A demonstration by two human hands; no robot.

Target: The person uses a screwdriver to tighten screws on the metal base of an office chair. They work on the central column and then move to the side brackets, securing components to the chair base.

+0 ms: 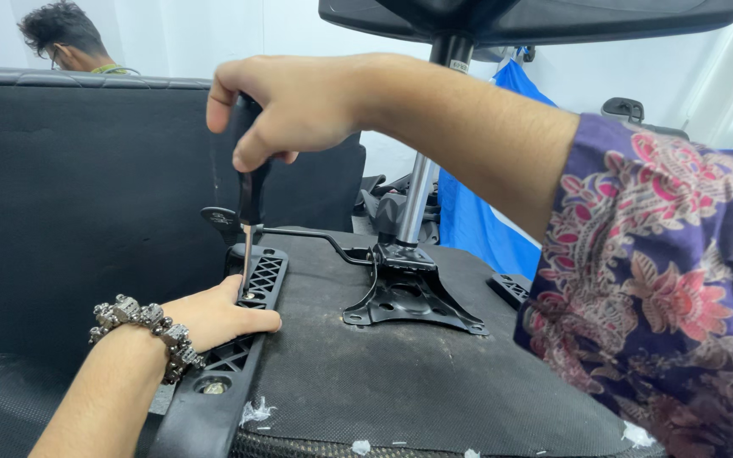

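My right hand (294,106) grips the black handle of a screwdriver (251,199) held upright, its tip down in a hole of the black plastic armrest bracket (239,339). My left hand (214,315), with a beaded bracelet on the wrist, rests on that bracket and steadies it beside the screwdriver tip. The bracket lies along the left edge of an upturned office chair seat (400,373) covered in black fabric. A black metal tilt mechanism (409,297) with a lever and a gas cylinder (415,199) stands at the seat's middle.
The chair base (536,19) spreads overhead. A black padded chair back (86,195) stands at the left, with another person's head (65,38) behind it. Blue cloth (477,220) hangs behind the cylinder. A second bracket (511,288) sits on the seat's right edge.
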